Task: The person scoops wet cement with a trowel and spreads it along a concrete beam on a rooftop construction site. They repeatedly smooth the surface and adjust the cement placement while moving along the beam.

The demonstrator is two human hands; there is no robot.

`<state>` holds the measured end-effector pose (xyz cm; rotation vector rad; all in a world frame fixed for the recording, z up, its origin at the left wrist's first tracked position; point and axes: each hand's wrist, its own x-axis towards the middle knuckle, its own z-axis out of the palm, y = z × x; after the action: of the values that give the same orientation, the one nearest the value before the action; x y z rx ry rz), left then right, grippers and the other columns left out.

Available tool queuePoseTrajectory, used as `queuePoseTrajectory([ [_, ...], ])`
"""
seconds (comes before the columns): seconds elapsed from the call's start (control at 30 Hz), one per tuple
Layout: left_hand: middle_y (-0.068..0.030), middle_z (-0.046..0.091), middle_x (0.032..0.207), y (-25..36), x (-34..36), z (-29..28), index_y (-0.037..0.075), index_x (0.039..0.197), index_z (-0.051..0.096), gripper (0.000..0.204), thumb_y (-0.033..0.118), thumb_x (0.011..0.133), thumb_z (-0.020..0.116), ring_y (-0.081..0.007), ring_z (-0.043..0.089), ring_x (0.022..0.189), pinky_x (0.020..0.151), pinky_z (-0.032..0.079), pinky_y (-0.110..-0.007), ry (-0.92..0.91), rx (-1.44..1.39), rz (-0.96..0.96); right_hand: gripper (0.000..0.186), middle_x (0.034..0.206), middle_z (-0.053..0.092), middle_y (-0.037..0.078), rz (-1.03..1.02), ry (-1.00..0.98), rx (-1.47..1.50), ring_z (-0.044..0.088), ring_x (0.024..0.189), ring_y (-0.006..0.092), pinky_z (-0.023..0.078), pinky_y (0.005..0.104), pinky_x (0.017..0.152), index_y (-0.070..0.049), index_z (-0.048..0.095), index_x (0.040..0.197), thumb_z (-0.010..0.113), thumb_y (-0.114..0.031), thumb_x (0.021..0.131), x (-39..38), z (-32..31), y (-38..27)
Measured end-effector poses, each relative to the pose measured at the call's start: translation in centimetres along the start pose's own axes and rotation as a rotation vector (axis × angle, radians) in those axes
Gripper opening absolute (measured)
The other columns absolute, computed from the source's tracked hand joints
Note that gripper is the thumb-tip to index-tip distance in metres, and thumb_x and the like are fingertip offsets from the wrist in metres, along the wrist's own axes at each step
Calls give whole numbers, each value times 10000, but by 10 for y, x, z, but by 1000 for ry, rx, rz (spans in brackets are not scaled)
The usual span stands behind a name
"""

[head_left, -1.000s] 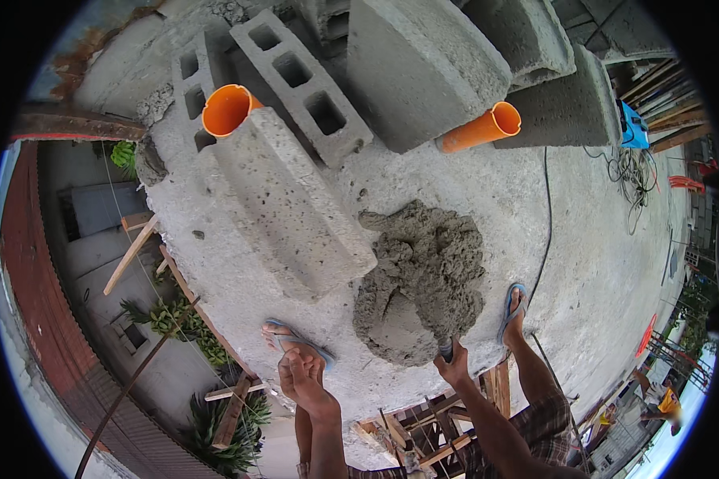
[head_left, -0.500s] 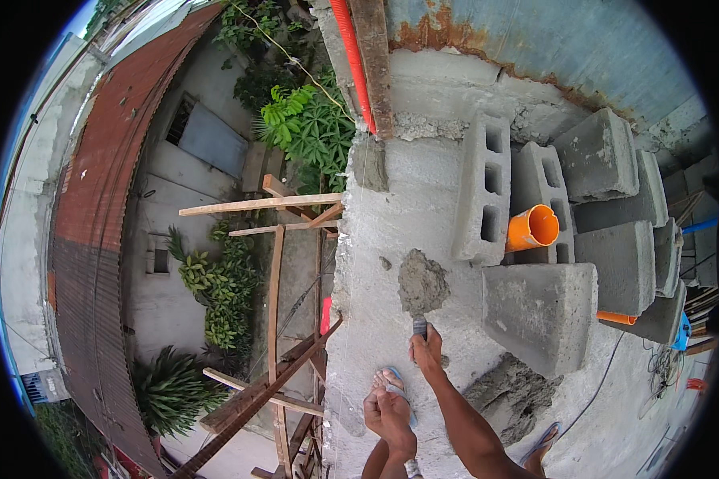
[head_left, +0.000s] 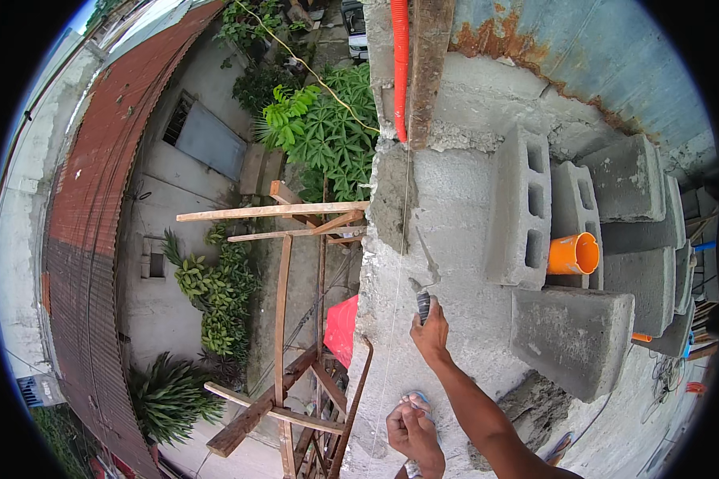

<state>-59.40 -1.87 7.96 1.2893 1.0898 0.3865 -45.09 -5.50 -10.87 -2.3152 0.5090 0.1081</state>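
One trowel (head_left: 423,283) in my right hand (head_left: 430,331) — fingers wrapped tight round handle, blade angled up-left over concrete ledge (head_left: 455,199), edge-on and hard to read. Wet mortar patch (head_left: 391,195) lies beyond blade tip, at ledge corner. My left hand (head_left: 411,431) low, near my body, curled closed; whether it holds anything, cannot tell. Hollow grey blocks (head_left: 523,207) stacked just right of trowel — orange pipe end (head_left: 574,254) poking out between them. Red sheet (head_left: 342,329) below ledge among wooden scaffold poles (head_left: 280,211). No packages or signs legible.
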Motion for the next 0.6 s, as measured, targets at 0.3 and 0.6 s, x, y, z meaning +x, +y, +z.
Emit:
queuePoseTrajectory([
  [0.3, -44, 576, 817, 5, -13, 11, 0, 971, 590, 199, 195, 975, 549, -117, 518, 760, 728, 439, -272, -225, 111, -153, 316, 911, 655, 277, -31, 1, -10, 649, 889, 423, 522, 464, 765, 35, 591, 981, 706, -156, 757, 215, 27, -61],
  [0.6, -41, 558, 832, 19, -2, 36, 6, 953, 598, 190, 186, 973, 539, -123, 507, 771, 731, 429, -270, -285, 145, -35, 178, 691, 567, 100, 524, 4, 723, 526, 408, 179, 441, 333, 362, 38, 534, 901, 647, -80, 832, 108, 26, -94],
])
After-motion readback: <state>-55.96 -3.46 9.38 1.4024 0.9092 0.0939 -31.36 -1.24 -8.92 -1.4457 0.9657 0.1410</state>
